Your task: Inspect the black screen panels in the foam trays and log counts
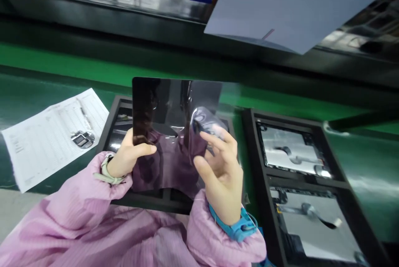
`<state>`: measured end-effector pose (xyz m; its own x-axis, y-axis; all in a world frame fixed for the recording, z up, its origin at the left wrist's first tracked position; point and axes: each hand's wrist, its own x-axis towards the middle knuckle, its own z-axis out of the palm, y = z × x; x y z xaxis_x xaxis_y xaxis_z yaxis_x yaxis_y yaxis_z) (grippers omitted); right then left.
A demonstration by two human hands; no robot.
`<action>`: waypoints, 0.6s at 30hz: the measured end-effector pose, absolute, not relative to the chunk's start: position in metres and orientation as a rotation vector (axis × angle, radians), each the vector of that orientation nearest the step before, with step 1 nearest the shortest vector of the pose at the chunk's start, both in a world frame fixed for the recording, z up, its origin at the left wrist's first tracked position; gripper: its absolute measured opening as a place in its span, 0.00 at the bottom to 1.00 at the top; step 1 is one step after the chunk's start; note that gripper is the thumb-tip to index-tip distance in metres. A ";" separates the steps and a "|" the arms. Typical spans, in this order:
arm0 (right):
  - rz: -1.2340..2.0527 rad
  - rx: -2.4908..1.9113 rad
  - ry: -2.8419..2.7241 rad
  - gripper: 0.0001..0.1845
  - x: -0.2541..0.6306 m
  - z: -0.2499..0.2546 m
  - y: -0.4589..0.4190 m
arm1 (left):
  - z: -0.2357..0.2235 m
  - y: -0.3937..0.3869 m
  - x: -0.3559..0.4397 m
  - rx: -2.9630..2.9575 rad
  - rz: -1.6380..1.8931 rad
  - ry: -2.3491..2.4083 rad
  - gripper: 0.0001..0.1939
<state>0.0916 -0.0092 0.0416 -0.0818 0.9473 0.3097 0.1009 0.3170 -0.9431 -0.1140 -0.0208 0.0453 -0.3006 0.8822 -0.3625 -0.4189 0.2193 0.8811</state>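
Observation:
I hold a glossy black screen panel (162, 109) upright in front of me, its face mirroring my pink sleeves. My left hand (129, 155) grips its lower left edge, thumb across the front. My right hand (220, 171) is at the panel's right side, fingers curled and pinching a clear protective film (205, 119) that lifts off the glass. A blue wrist strap (238, 227) is on my right wrist. Below the panel lies a black tray (116, 111).
A second black tray (252, 155) to the right holds two metal-backed units (289, 148) with ribbon cables. A printed paper sheet (50, 134) with a small metal object (82, 138) lies at left on the green belt (77, 65). A grey sheet (289, 5) hangs upper right.

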 end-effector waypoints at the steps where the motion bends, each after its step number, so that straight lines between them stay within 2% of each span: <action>1: 0.943 -1.037 -1.433 0.13 0.092 0.041 -0.009 | 0.047 -0.021 -0.114 0.500 1.362 1.314 0.25; 4: 1.000 -0.983 -1.355 0.04 0.094 0.037 -0.008 | 0.051 -0.022 -0.113 0.512 1.333 1.270 0.21; 10: 1.189 -0.859 -1.299 0.10 0.100 0.037 -0.007 | 0.047 -0.022 -0.113 0.525 1.345 1.219 0.22; 18: 1.131 -0.842 -1.318 0.10 0.098 0.038 -0.009 | 0.046 -0.023 -0.115 0.574 1.331 1.170 0.21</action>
